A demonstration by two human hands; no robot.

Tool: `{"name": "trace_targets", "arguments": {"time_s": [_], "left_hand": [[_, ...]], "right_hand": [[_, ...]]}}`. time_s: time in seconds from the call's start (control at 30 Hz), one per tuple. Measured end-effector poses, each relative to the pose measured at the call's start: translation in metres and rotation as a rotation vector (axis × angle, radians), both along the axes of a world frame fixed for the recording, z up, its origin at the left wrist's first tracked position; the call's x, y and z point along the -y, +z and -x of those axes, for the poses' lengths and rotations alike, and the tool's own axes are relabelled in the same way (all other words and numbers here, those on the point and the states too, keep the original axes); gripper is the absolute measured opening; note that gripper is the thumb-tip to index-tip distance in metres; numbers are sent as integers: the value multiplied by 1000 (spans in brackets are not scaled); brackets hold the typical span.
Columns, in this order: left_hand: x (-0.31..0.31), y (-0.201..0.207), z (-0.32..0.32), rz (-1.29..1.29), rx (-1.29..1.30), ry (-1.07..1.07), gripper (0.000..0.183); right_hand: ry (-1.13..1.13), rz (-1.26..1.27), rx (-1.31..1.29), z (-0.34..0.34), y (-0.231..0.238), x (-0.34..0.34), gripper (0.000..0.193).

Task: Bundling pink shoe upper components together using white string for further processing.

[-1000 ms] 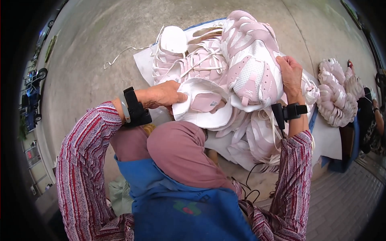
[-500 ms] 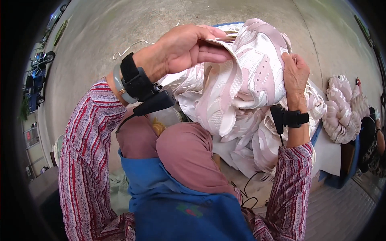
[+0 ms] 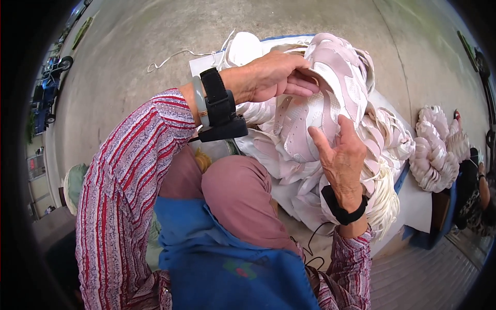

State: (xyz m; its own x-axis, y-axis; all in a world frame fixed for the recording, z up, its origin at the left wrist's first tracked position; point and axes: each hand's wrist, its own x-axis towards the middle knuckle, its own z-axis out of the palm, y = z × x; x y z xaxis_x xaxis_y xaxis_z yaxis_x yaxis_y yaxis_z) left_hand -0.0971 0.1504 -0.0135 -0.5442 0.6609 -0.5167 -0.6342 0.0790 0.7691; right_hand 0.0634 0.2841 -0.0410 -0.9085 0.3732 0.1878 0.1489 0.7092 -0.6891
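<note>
I hold a pink and white shoe upper [image 3: 323,98] up in front of me with both hands. My left hand [image 3: 276,75] grips its top edge, fingers curled over the rim and into the opening. My right hand [image 3: 341,155] supports it from below, thumb and fingers spread against the perforated pink panel. Under it lies a heap of similar pink and white shoe uppers [image 3: 382,150] on a white sheet [image 3: 418,206]. Both wrists wear black bands, the left also a pale bangle.
A second stack of pink and white uppers [image 3: 439,150] lies to the right, next to another person's arm [image 3: 480,181]. My knees in mauve trousers and a blue apron [image 3: 227,258] fill the lower middle. Grey concrete floor [image 3: 129,77] spreads beyond, with a white cord [image 3: 170,58] on it.
My left hand rose from the pile, lifting one upper. My right hand shifted from the upper's right side to beneath it.
</note>
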Motion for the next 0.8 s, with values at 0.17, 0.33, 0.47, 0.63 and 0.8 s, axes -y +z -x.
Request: {"name": "trace_targets", "arguments": {"time_s": [0.17,0.33,0.47,0.63,0.8], "left_hand": [[13,-1,-6,128,-130,-64,49],[42,-30,-9,508,-450,-230,42],[59,-62,-8,677,-581,-799,40],[70,-111,-20,790,-758,-1152,57],[73,-144,-33,784,-695,-1227,51]], "right_hand": [[1,-85,103,18,-3,-8,33],[-72,180,187,41,-22,-63,30],[-92,504,242,53,-35,-102,27],[-117,567,274,60,-38,-106,26],[-118,534,251,66,-40,-104,26]]}}
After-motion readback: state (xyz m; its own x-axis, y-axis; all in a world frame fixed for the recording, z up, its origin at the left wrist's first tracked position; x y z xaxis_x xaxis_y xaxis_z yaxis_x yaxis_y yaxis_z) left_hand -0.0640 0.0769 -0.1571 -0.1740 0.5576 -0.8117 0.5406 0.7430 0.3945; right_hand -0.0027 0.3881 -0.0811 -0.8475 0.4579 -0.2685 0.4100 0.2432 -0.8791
